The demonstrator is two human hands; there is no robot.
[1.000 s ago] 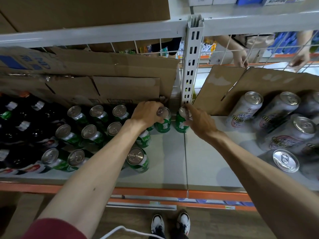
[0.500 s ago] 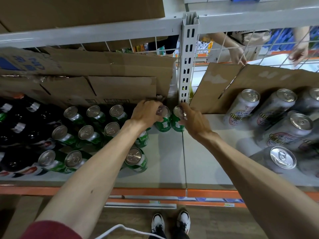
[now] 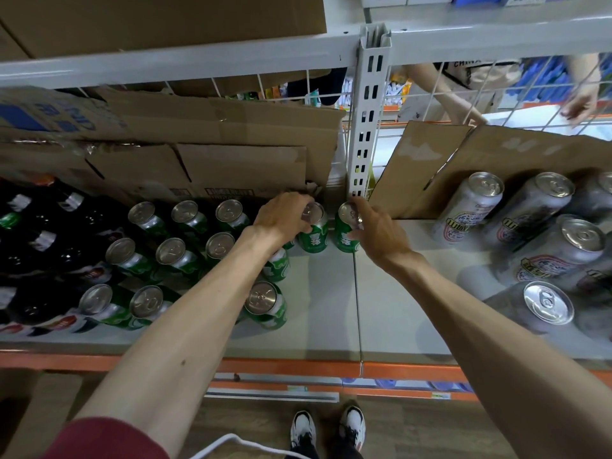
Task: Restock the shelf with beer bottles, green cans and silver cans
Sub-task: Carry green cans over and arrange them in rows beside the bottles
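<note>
Two green cans stand side by side at the back of the grey shelf (image 3: 331, 313). My left hand (image 3: 281, 218) grips the top of the left green can (image 3: 314, 238). My right hand (image 3: 381, 231) pinches the top of the right green can (image 3: 344, 240), just in front of the white upright post (image 3: 366, 127). Several more green cans (image 3: 172, 255) stand in rows to the left, one apart at the front (image 3: 265, 304). Dark beer bottles (image 3: 39, 246) fill the far left. Tall silver cans (image 3: 546, 246) stand on the right.
Flattened cardboard boxes (image 3: 215, 154) lean against the wire back behind the green cans, and another cardboard sheet (image 3: 440, 160) behind the silver cans. Another person's hands (image 3: 579, 104) show through the wire mesh. An orange shelf edge (image 3: 298, 367) runs along the front; my shoes (image 3: 328, 429) are below.
Both hands have pushed their green cans a little farther back toward the cardboard and the post, and the two cans now stand closer together.
</note>
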